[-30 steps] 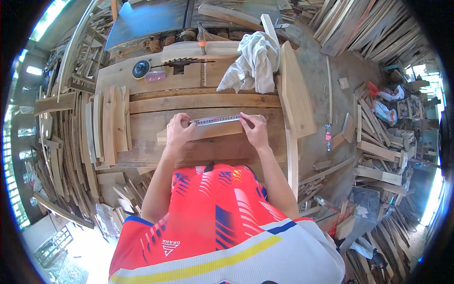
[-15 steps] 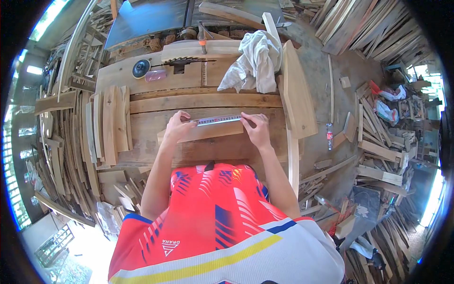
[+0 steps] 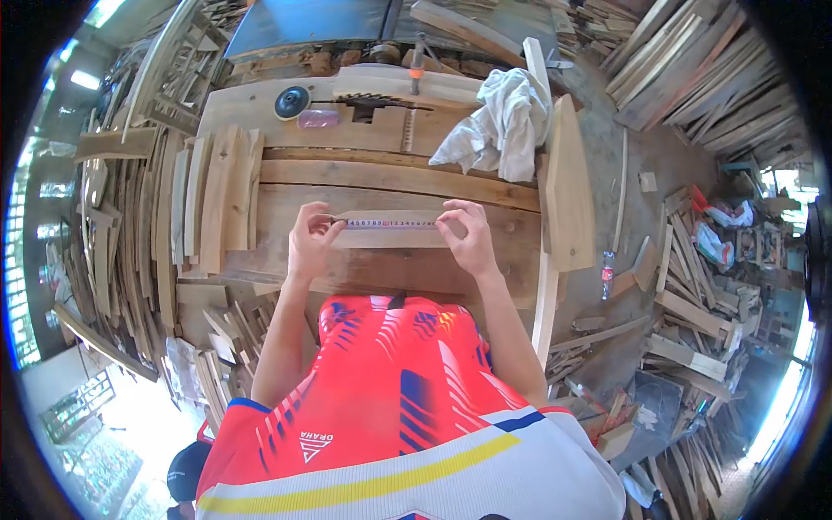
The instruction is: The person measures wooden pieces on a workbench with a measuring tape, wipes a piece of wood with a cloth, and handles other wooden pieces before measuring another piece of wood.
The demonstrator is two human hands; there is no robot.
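Observation:
A strip of measuring tape [image 3: 386, 224] with printed numbers is stretched level between my two hands. It lies on or just above a short pale board [image 3: 390, 241] on the wooden workbench [image 3: 399, 269]. My left hand [image 3: 308, 239] pinches the tape's left end with thumb and curled fingers, close to the board's left end. At the other end, my right hand [image 3: 469, 237] pinches the tape between thumb and forefinger, beside the board's right end. Whether the fingers grip the board too, I cannot tell.
A white cloth [image 3: 507, 121], a hammer [image 3: 417, 68] and a black round disc [image 3: 292, 103] lie on the far bench. Planks [image 3: 227, 199] stand at its left, a wide board [image 3: 572, 191] at its right. Someone in a dark cap [image 3: 186, 472] shows at lower left.
The tape and the board under it have gone from slanted to nearly level and now line up. My left hand has turned more upright. A capped person has appeared at lower left.

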